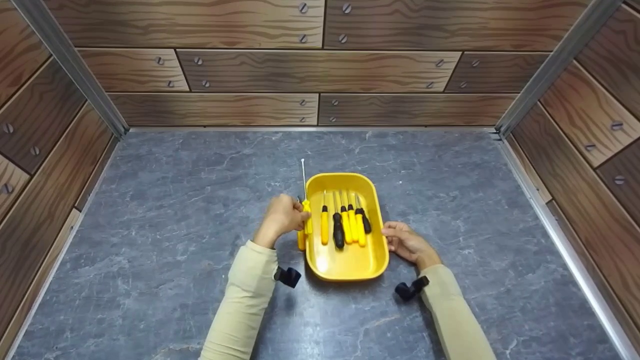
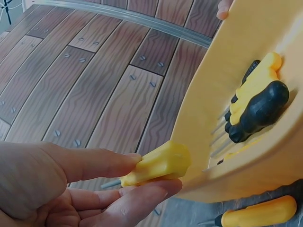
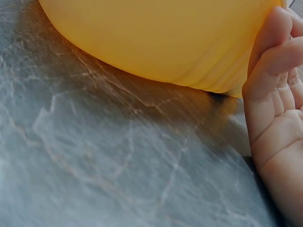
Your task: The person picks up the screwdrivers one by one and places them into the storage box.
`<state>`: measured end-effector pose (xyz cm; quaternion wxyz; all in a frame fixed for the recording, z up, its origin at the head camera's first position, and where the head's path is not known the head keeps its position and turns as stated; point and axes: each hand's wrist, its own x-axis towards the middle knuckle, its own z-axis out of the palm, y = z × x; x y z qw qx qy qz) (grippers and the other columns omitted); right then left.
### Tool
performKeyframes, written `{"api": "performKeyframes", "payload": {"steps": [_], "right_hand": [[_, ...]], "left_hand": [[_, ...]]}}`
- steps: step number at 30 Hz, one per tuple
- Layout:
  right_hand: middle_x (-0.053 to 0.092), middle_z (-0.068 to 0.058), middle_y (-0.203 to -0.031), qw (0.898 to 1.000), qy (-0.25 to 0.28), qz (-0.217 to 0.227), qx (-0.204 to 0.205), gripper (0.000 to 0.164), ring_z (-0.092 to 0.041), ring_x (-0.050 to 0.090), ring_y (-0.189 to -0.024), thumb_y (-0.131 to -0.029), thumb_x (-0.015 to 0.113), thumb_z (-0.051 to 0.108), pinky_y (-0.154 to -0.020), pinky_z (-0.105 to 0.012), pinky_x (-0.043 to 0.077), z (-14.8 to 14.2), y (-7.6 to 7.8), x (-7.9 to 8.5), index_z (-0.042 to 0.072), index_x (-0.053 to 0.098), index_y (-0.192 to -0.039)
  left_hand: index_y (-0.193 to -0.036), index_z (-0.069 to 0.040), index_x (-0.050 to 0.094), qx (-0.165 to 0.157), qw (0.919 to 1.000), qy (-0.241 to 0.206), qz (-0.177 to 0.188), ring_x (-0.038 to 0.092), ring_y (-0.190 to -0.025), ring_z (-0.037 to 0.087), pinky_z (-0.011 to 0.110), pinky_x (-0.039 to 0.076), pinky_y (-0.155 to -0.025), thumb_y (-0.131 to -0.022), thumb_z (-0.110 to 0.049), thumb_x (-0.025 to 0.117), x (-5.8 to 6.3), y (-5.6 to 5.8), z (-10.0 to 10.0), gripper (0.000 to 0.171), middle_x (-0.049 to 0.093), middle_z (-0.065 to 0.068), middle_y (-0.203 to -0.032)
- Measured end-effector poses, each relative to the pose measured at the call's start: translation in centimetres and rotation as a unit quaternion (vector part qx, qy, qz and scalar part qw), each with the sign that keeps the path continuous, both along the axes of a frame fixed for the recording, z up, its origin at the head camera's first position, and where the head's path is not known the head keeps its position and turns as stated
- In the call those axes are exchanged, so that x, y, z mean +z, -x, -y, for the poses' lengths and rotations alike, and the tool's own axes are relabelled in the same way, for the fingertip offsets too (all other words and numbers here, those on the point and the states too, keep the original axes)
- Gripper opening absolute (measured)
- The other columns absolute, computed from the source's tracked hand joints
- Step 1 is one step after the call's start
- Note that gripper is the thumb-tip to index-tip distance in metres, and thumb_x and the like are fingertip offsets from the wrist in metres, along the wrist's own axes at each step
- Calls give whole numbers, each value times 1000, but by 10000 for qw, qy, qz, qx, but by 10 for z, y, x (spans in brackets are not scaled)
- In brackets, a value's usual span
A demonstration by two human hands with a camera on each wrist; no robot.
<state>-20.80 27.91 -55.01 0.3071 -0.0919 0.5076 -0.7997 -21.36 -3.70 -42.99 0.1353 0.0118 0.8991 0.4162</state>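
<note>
My left hand (image 1: 284, 216) pinches a yellow screwdriver (image 2: 158, 163) by its handle between thumb and fingers. It is held at the left rim of a yellow tray (image 1: 345, 275), its thin shaft pointing toward the back wall. Inside the tray several screwdrivers lie side by side, among them a black-handled screwdriver (image 1: 338, 232) and a yellow-handled screwdriver (image 1: 324, 227). Another yellow-handled screwdriver (image 2: 260, 213) lies outside the tray, along its left side. My right hand (image 1: 407, 243) grips the tray's right rim with its fingertips, the other fingers bent toward the palm.
The tray stands on a grey marbled tabletop (image 1: 190, 210). Wood-patterned panels (image 1: 250, 70) enclose the back and both sides, with metal strips at the corners and edges. Each sleeve carries a black wrist mount (image 1: 288, 277).
</note>
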Motion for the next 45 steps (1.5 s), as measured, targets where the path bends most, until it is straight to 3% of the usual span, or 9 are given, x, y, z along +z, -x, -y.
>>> {"api": "performKeyframes", "payload": {"steps": [6,14,20,25,29,30,33,36,45], "right_hand": [[66,8,-72,10000,-45,37,-62,21,-1,54,-57,-96,51,6,-50,-8,41,1,-1,0,14,64,-81],[66,8,-72,9998,-81,123,-136,23,-1,54,-57,-96,50,4,-49,-8,40,2,-2,0,14,63,-81],[67,8,-73,9999,-48,75,-78,19,-1,54,-57,-96,53,7,-50,-8,41,1,-1,0,14,64,-82],[67,8,-73,10000,-12,30,-46,20,-1,54,-57,-95,53,7,-49,-8,40,0,0,-1,15,64,-81],[67,8,-73,10000,-10,43,-61,20,-1,53,-56,-95,54,7,-49,-8,39,1,1,-2,15,64,-80],[67,8,-73,10000,-9,50,-60,20,-1,53,-57,-95,54,7,-49,-8,40,1,1,-2,15,64,-80],[68,8,-73,10000,-19,66,-60,19,-1,54,-57,-95,55,7,-49,-9,40,1,1,-2,15,64,-81],[67,8,-73,9999,-39,72,-65,18,-1,54,-57,-94,55,7,-49,-9,40,1,1,-2,15,64,-81],[68,8,-74,10000,26,-4,-36,18,-1,55,-57,-95,54,6,-50,-8,40,0,0,-1,14,65,-83]], "left_hand": [[-70,1,67,-72,9999,-47,54,74,-65,22,24,60,-57,-87,-11,69,-1,-1,-5,21,74,20,-76],[-69,0,69,-258,9994,190,105,67,-53,12,16,50,-48,-88,-14,69,-4,0,-12,23,74,17,-72],[-62,-5,62,-336,9990,297,60,68,-54,13,15,48,-45,-87,-14,69,-5,1,-16,28,74,17,-72],[-64,0,68,-422,9978,501,-52,60,-48,8,13,45,-42,-87,-13,69,-6,1,-21,26,74,17,-71],[-70,3,72,-502,9974,515,-8,67,-53,18,12,45,-41,-87,-12,69,-9,-1,-26,23,74,18,-73],[-65,1,70,-512,9973,522,8,69,-54,19,12,44,-40,-87,-12,69,-10,-1,-26,26,72,16,-67],[-48,-8,58,-563,9965,623,-60,63,-47,17,11,39,-37,-87,-12,69,-12,0,-28,40,61,6,-49],[-43,-17,42,-600,9953,742,-149,48,-41,7,11,33,-36,-86,-12,70,-13,1,-29,51,45,-4,-44],[-50,-13,47,-635,9948,774,-204,45,-45,8,13,36,-39,-83,-12,72,-16,0,-35,41,50,0,-53]]}}
